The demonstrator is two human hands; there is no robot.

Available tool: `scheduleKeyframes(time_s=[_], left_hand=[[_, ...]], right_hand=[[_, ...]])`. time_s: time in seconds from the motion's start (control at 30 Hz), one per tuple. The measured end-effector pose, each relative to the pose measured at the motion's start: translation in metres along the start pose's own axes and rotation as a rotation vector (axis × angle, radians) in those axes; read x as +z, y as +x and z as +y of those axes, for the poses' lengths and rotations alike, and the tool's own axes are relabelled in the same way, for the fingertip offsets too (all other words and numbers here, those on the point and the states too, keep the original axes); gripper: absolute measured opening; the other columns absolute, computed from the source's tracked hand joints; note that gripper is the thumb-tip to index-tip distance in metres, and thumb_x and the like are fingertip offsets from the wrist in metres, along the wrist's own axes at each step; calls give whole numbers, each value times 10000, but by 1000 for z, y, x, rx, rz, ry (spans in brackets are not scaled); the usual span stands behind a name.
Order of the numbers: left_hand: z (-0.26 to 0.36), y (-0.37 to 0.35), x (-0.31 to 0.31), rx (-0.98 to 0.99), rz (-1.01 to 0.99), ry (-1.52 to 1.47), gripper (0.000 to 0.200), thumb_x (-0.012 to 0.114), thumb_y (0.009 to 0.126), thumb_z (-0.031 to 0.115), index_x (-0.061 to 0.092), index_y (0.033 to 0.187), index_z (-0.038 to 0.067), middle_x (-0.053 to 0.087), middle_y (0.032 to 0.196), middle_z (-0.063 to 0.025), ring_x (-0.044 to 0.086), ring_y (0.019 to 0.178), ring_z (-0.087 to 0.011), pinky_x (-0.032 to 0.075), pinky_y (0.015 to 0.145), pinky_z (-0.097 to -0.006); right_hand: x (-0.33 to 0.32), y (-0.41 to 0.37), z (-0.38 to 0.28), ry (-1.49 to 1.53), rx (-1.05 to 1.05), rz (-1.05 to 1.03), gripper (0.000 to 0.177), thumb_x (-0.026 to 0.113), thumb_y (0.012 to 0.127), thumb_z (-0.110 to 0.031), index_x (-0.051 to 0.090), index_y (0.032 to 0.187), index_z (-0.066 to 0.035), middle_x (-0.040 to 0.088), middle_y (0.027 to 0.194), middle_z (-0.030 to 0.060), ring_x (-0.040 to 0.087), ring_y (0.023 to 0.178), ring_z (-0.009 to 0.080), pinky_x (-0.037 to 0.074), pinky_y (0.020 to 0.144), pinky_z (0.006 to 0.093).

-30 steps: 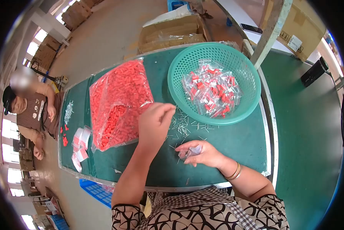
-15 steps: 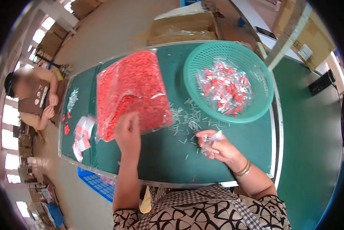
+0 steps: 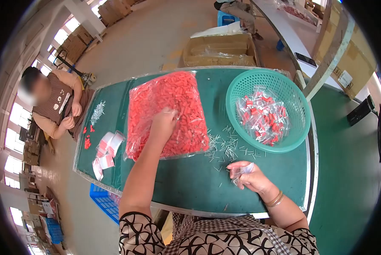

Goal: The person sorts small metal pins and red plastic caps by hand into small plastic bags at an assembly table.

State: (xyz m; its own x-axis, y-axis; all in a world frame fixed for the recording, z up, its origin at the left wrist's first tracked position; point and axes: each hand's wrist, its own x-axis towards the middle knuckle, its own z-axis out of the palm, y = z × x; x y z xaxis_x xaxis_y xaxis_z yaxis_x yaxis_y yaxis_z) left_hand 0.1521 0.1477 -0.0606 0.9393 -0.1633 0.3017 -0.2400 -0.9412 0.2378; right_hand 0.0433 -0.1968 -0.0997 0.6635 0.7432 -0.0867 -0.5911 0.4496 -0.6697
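On the green table lies a large clear plastic bag (image 3: 186, 131) full of small red plastic plugs. My left hand (image 3: 164, 123) reaches over it, fingers closed on what looks like the bag's clear film at the middle of the bag. Near the table's front right, my right hand (image 3: 252, 177) grips a small clear plastic bag (image 3: 240, 171) with thin metal pieces in it. Loose screws (image 3: 230, 148) are scattered just beyond that hand. A green plastic basket (image 3: 238, 135) to the right holds several packed small bags (image 3: 265, 114) with red plugs inside.
Printed small bags (image 3: 107, 149), red plugs (image 3: 87, 142) and a pile of screws (image 3: 98, 113) lie at the table's left. Another person (image 3: 56, 100) sits beyond that edge. A cardboard box (image 3: 219, 53) stands behind the table, and a blue crate (image 3: 104, 202) below its front edge.
My left hand has moved forward and right over the large bag, whose red plugs now show more broadly. The right hand keeps hold of the small bag. The view has shifted.
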Motion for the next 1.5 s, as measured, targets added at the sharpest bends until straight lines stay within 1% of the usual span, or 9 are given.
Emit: scheduleKeyframes(time_s=[0.2,0.3,0.53,0.8,1.13,1.23,1.33,1.43,1.5], left_hand=[[-12,-15,6,14,187,-6,144,609,765,55,664,896,29,620,842,-161,610,806,-356,487,720,-448],[-7,-29,-4,-156,120,-56,174,665,765,75,686,934,40,642,883,-159,626,836,-312,499,727,-387],[-5,-26,9,31,145,-157,151,600,781,63,672,911,34,637,916,-165,624,848,-348,503,753,-417],[-9,-17,12,-44,38,28,143,632,769,92,661,896,32,642,901,-184,624,848,-346,503,756,-420],[2,-8,1,-227,-188,133,184,636,784,135,698,948,80,661,896,-187,631,876,-348,499,776,-435],[16,-11,-8,-240,-135,108,174,622,783,105,701,937,89,661,897,-189,631,850,-353,498,776,-440],[1,-19,-8,-13,168,98,127,630,793,100,682,883,28,656,847,-177,644,736,-320,511,677,-414],[42,-45,-31,-366,263,-498,143,668,788,102,690,907,26,658,818,-134,638,692,-236,505,648,-348],[91,-71,-40,-404,150,-804,148,637,783,9,679,925,14,630,753,-32,603,720,-99,479,646,-249]], right_hand=[[7,2,1,-53,-21,15,438,702,810,-103,566,1211,12,619,964,89,585,739,125,481,525,232],[8,2,5,-66,-40,19,418,688,818,-76,567,1208,14,621,971,87,597,782,131,490,527,238],[14,7,9,-93,-57,64,417,691,822,-91,565,1205,12,621,964,92,604,807,142,509,539,255],[18,6,11,-99,-65,122,443,717,814,-163,564,1191,13,625,944,107,596,732,143,499,531,265],[15,8,14,-92,-64,92,383,666,842,-78,566,1199,21,626,963,92,605,769,129,509,548,250],[18,8,15,-137,-83,97,377,662,841,-50,567,1200,19,623,958,84,601,777,121,508,551,244],[19,9,15,-223,-100,78,402,674,824,-17,567,1212,-3,616,975,71,597,798,112,507,562,234],[26,8,15,-342,-93,124,453,694,804,6,558,1234,-31,608,1010,53,592,821,103,505,580,221],[29,9,21,-402,-117,142,480,704,797,13,550,1248,-47,602,1034,42,589,836,96,504,592,213]])
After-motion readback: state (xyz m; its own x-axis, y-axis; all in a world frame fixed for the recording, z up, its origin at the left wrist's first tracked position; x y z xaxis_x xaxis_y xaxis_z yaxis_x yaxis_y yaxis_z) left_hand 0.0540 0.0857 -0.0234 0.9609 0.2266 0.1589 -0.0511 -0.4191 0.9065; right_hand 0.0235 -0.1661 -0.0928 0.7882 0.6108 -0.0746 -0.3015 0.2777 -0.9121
